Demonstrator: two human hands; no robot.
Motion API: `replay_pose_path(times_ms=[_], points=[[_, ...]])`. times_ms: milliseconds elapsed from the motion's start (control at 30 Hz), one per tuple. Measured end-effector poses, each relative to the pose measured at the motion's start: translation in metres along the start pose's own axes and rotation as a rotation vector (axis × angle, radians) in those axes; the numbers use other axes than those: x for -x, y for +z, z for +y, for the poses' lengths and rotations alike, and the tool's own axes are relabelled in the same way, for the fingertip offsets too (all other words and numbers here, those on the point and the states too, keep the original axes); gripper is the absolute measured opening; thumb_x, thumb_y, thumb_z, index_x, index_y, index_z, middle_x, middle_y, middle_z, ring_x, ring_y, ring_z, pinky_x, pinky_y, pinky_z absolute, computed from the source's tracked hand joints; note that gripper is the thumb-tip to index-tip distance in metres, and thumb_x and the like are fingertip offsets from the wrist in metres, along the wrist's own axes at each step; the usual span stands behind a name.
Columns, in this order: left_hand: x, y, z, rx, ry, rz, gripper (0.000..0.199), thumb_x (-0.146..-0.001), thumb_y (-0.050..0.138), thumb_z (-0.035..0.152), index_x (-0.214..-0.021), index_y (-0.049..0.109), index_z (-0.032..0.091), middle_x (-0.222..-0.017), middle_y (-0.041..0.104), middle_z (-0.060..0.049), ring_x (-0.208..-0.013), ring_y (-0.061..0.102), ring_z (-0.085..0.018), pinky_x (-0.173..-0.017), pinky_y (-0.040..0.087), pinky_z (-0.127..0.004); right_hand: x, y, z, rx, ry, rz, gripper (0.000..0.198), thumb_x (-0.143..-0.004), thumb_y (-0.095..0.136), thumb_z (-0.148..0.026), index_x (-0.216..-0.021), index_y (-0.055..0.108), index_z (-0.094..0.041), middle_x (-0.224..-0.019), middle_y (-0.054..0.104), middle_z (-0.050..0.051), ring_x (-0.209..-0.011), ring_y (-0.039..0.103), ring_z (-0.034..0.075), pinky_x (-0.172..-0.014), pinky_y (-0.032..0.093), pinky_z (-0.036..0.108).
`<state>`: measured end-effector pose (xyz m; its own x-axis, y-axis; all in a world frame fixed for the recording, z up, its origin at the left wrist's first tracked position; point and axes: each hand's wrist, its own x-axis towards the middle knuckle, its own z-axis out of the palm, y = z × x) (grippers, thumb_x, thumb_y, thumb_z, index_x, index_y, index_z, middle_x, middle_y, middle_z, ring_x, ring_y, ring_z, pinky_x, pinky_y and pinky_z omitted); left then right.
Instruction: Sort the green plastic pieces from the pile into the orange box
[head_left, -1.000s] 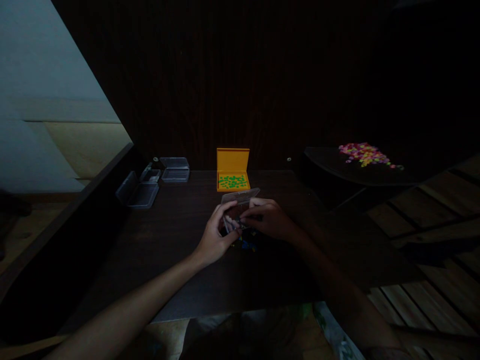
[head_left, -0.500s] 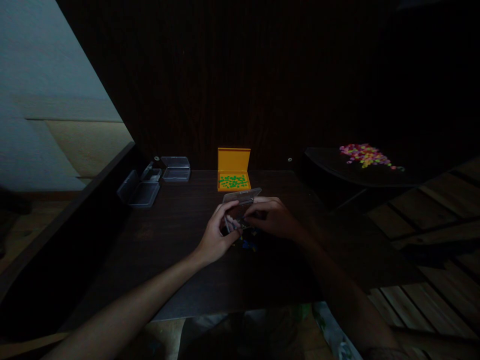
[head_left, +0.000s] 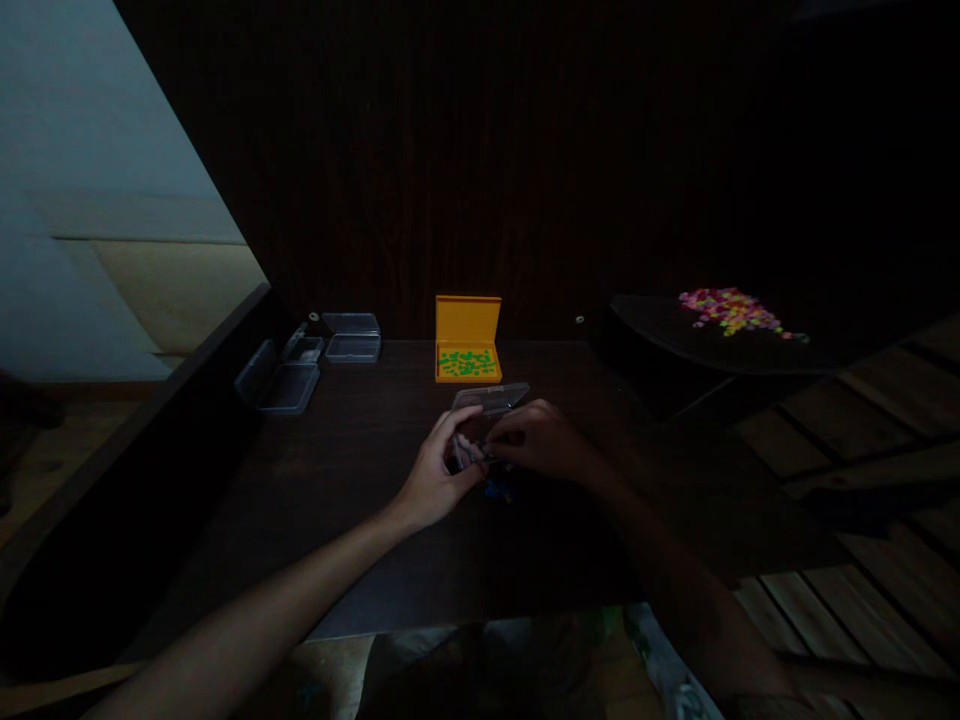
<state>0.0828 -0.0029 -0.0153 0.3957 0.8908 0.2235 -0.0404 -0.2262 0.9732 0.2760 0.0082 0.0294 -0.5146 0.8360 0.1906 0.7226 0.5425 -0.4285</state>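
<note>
My left hand [head_left: 442, 468] grips a clear plastic box [head_left: 491, 400] by its left side, tilted above the dark table, with its lid raised. The fingers of my right hand [head_left: 536, 438] are pinched together at the box's inside; what they hold, if anything, is too dark and small to make out. Small blue pieces [head_left: 496, 490] lie on the table just below the box. Beyond it stands an open yellow box [head_left: 468, 379] with many small green pieces [head_left: 469, 362] in its base.
Open clear plastic boxes [head_left: 289, 388] stand at the back left, and another clear box [head_left: 353, 348] beside them. A pile of pink, red and yellow pieces [head_left: 731, 310] lies on a dark raised shelf [head_left: 645, 318] at the right. A dark side panel [head_left: 150, 430] borders the table's left.
The clear box has shifted slightly right and toward me, with my left hand moving along. My right hand stays pinched at its inside.
</note>
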Motion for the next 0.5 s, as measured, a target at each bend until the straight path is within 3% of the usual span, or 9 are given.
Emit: replay_pose_path(times_ms=[333,500], points=[[0.0,-0.001,0.003,0.032,-0.014,-0.029,0.059,-0.073,0.068,0.016,-0.129,0.051,0.021,-0.119,0.055,-0.008,-0.081,0.059,-0.013,-0.077,0.049,-0.027,0.005,-0.007,0.006,0.003,-0.006,0.067,0.016,-0.077,0.067,-0.024,-0.09,0.077,-0.022,-0.075,0.075,0.001,-0.064,0.063,0.012,-0.065,0.039,0.024],[-0.001,-0.002,0.0,0.073,-0.035,-0.008,0.061,-0.071,0.068,0.014,-0.129,0.05,0.021,-0.107,0.059,-0.005,-0.081,0.059,-0.014,-0.077,0.048,-0.027,0.01,-0.01,0.01,-0.001,-0.021,0.025,0.017,-0.078,0.062,-0.023,-0.087,0.077,-0.023,-0.08,0.076,0.002,-0.073,0.067,0.015,-0.073,0.042,0.027]])
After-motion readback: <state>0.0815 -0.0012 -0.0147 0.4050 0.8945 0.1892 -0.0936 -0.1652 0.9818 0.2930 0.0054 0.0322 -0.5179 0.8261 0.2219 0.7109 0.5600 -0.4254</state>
